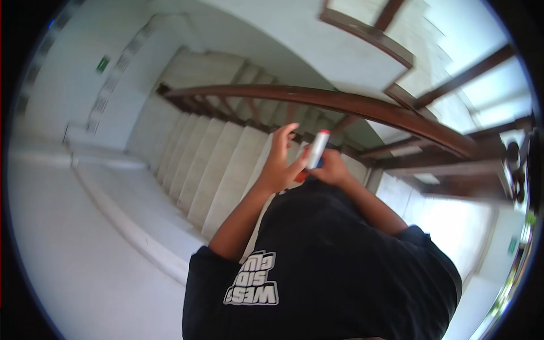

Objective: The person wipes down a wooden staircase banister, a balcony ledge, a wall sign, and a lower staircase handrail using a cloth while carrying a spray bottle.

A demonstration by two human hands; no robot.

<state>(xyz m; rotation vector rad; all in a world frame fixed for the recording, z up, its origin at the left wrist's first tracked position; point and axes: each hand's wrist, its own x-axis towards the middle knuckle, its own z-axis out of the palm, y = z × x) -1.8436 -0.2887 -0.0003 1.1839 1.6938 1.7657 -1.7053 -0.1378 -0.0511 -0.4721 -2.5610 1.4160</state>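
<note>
My right hand (pixel 334 168) is closed in front of my chest around a slim white stick with a red end (pixel 319 148), which looks like a marker. Something blue (pixel 319 164) shows beside its fingers, too small and blurred to name. My left hand (pixel 276 164) is raised beside it, fingers apart and bent, with the thumb reaching to the stick. Close to that thumb is a red piece (pixel 301 175), partly hidden between the hands. Whether the thumb touches it, I cannot tell.
Beyond my hands a dark wooden handrail (pixel 294 93) curves across, with pale stairs (pixel 212 164) descending behind it. A white wall ledge (pixel 122 187) runs along the left. More railing (pixel 464 76) and steps rise at upper right. A green sign (pixel 102 64) hangs on the far wall.
</note>
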